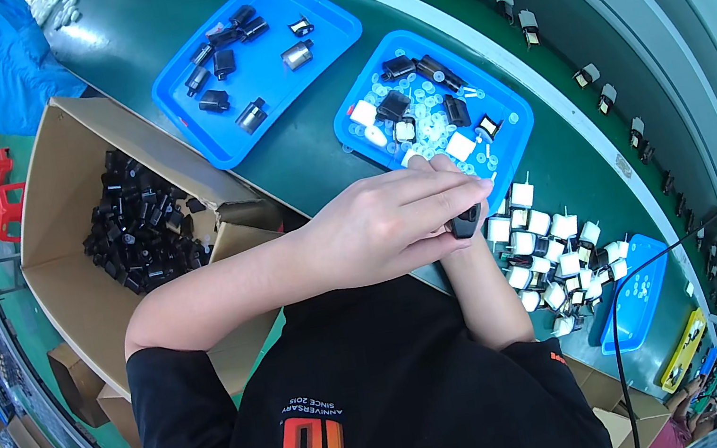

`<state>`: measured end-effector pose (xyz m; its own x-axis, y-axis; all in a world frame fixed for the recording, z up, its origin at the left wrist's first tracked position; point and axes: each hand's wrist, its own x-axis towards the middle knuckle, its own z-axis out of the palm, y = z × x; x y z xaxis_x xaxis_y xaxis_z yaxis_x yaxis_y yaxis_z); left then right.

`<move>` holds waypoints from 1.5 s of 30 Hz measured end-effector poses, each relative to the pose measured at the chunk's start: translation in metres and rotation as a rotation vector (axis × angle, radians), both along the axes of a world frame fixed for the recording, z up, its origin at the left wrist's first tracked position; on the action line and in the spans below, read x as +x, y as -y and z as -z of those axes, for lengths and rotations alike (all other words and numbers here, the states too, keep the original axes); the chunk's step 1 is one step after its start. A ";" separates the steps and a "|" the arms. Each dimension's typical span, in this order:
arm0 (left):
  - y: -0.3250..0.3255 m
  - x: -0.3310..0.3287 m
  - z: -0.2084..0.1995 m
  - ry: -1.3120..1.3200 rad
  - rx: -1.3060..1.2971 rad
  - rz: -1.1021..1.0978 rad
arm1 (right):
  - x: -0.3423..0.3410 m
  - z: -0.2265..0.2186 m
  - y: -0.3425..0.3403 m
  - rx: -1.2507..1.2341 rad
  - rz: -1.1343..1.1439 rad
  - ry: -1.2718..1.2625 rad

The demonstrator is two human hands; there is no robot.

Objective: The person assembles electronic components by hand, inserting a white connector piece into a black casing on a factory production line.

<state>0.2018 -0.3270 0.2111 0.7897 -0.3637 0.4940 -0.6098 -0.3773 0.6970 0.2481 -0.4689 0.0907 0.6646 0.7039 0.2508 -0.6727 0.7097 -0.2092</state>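
Two hands crowd together at the near edge of the ring-strewn blue tray: left hand looks pinched on a small black part, right hand mostly hidden, can't tell its grip. I'd keep pressure light, squaring it up before pressing.

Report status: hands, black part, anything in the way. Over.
Left hand over right hand, mostly hiding it. Black part in left hand, partly covered. Crowding close: blue tray beyond, white-and-black parts to the right.

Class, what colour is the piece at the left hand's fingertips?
The piece's visible part is black, best seen in the head view.
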 end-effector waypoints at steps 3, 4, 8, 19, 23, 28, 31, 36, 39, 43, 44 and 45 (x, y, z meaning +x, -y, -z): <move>0.002 -0.001 0.001 -0.022 -0.019 0.010 | -0.003 0.000 0.003 0.008 0.004 -0.028; 0.002 -0.001 0.001 0.002 -0.014 0.011 | -0.004 0.001 0.004 0.013 0.006 -0.038; 0.002 0.001 0.004 0.116 0.042 0.010 | -0.006 -0.005 0.001 0.115 -0.029 -0.082; 0.003 0.003 0.000 0.064 0.003 0.009 | -0.001 -0.010 0.004 0.052 0.059 -0.013; -0.005 0.004 -0.001 0.023 0.052 0.004 | 0.002 -0.008 -0.001 -0.033 0.091 0.041; -0.003 0.003 0.004 0.084 0.023 0.017 | -0.010 -0.023 0.004 -0.024 0.126 -0.003; -0.006 0.002 0.008 0.061 0.028 -0.002 | -0.009 -0.039 0.003 -0.144 0.216 0.046; -0.010 0.006 -0.004 0.256 0.175 -0.039 | -0.011 -0.045 0.033 -0.775 0.464 0.530; -0.010 0.002 0.004 0.123 0.218 -0.041 | -0.013 -0.054 0.035 -0.688 0.347 0.405; -0.016 0.012 0.017 -0.232 0.164 -0.115 | -0.009 -0.044 0.030 -0.639 0.307 0.315; -0.015 0.011 0.024 -0.352 0.129 -0.085 | -0.012 -0.047 0.026 -0.600 0.290 0.298; -0.010 0.010 0.016 -0.304 0.149 -0.130 | -0.016 -0.048 0.026 -0.549 0.264 0.217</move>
